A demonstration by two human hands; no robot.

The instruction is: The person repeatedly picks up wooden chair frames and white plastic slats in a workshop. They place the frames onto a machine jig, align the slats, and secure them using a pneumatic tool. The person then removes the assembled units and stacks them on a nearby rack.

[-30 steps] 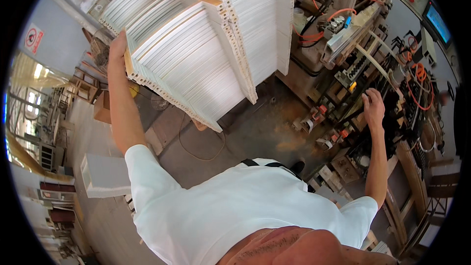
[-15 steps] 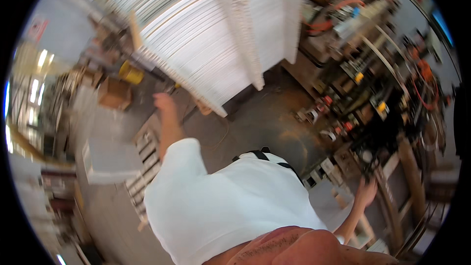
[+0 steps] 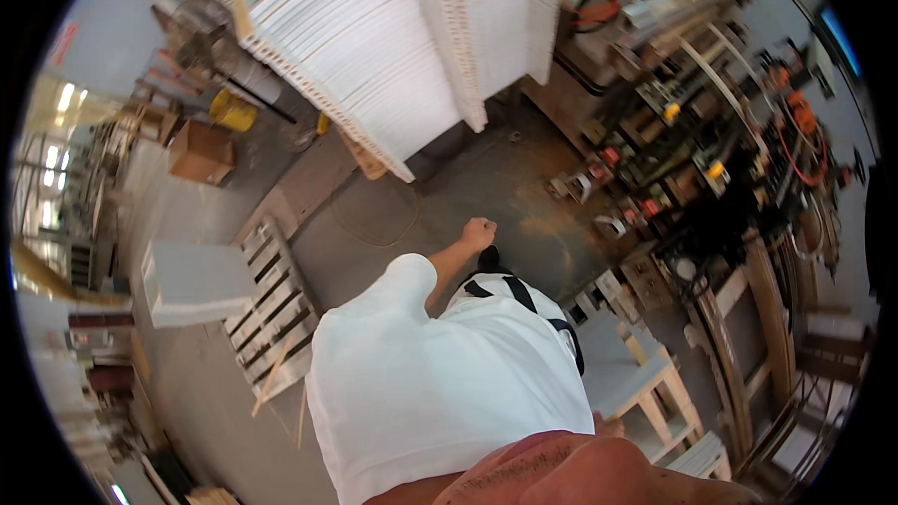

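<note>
My left hand (image 3: 480,233) hangs in front of my body over the grey floor, its fingers loosely curled. Nothing shows sticking out of it, and it touches no object. Only a sliver of my right hand (image 3: 608,426) shows beside the hem of my white shirt, close to a grey-topped wooden stand (image 3: 625,376); its fingers are hidden. Ahead stands a tall stack of white panels (image 3: 365,47) with a row of small holes along the edges.
A slatted pallet (image 3: 273,309) lies on the left, with a white box-shaped piece (image 3: 201,282) beside it. Farther off are a cardboard box (image 3: 202,152) and a yellow bucket (image 3: 232,110). Clamps and machinery (image 3: 645,168) line the right side. A thin cord (image 3: 379,243) loops over the floor.
My left hand has swung from beside the white stack to the front of my body. My right hand has drawn back from the machinery toward my side. The view has shifted slightly.
</note>
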